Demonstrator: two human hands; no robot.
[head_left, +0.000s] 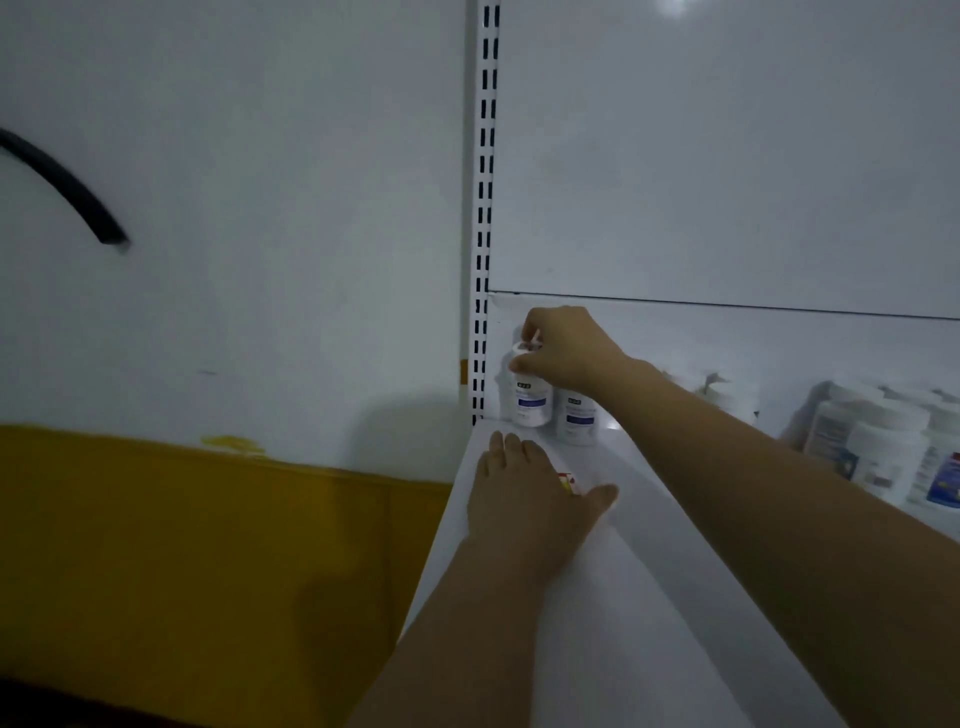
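Note:
A white bottle (530, 400) with a blue label stands upright in the far left corner of a white shelf (649, 597). My right hand (561, 348) reaches in from the right and grips its cap from above. A second bottle of the same kind (575, 418) stands right beside it, partly hidden under my wrist. My left hand (524, 499) lies flat on the shelf's front left part, fingers straight and thumb spread, over a small red and white tag (567, 480).
Several white jars and bottles (878, 447) crowd the right end of the shelf. A slotted white upright (483, 218) runs up the shelf's left side. Left of it is a white wall with a yellow lower band (208, 545) and a black cable (62, 187).

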